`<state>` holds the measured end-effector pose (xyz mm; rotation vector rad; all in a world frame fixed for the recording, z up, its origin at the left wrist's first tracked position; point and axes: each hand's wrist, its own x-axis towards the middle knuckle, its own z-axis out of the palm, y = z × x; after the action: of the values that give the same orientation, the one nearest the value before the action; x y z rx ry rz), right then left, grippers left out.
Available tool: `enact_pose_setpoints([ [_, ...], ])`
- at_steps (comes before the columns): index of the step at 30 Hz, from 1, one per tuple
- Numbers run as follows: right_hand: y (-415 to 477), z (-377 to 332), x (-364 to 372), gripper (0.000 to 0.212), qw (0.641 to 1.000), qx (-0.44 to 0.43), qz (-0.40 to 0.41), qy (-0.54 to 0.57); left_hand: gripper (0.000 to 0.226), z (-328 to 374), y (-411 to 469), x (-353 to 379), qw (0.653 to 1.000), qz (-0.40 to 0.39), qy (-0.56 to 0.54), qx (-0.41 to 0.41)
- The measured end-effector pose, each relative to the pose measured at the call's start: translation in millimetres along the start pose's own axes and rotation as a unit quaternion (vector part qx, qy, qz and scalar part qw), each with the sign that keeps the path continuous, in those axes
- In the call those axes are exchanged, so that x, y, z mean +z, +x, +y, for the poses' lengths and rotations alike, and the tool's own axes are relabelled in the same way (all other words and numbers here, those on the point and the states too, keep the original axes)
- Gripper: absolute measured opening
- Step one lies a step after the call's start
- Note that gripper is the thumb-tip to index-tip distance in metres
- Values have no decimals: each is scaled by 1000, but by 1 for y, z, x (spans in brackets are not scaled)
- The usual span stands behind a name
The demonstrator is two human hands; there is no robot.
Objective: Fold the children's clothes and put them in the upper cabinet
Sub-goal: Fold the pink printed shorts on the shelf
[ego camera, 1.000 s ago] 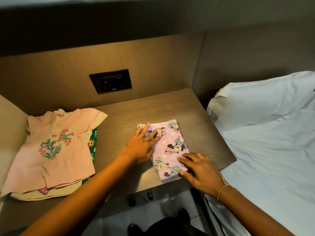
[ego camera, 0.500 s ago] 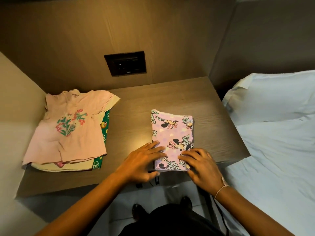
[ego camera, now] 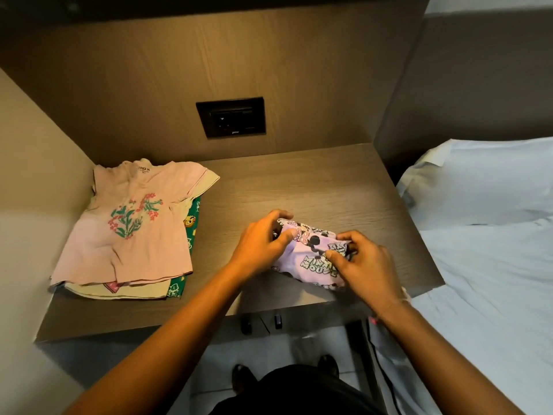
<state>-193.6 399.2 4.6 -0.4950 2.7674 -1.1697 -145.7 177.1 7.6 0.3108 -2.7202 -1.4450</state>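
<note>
Gripping the folded purple garment [ego camera: 311, 256] w/ both hands: left hand [ego camera: 260, 247] pinches its far-left corner between thumb and fingers, right hand [ego camera: 366, 265] pinches the right edge the same way. Both are closed on cloth, not flat on it. That two-sided pinch looks meant to keep the layers from sliding apart, prob so the bundle can come off the desk [ego camera: 314, 187] in one piece. The garment sits between the hands, bunched up a bit at the top, its near edge close to the desk's front edge, right under the right wrist.

Well to the left of the left hand lies the pile of clothes [ego camera: 131, 232]: pink shirt [ego camera: 128, 223] on top, spread flat, yellowish piece and green printed piece peeking out beneath. They look unfolded, parked off to the side so the middle of the desk stays free as a folding spot.

Beyond both hands, on the back panel, is a black socket plate [ego camera: 231, 117]. To the right of the right hand, a bed w/ white sheets [ego camera: 484, 235].

Upper cabinet isn't visible, so where the bundle goes can't be told. Judging by the layout: one item folded, the rest not yet done.
</note>
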Motion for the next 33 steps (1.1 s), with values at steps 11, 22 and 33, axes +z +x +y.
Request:
enact_pose_setpoints([
  [11, 21, -2, 22, 63, 979, 41, -96, -174, 40, -26, -33, 28, 952, 176, 240, -78],
  [22, 17, -3, 18, 47, 982, 121, -124, -72, 24, 0, -7, 38, 972, 57, 6, -226],
  [33, 12, 67, -82, 51, 976, 197, 65, -73, 30, 84, 62, 132, 992, -27, 22, -117],
])
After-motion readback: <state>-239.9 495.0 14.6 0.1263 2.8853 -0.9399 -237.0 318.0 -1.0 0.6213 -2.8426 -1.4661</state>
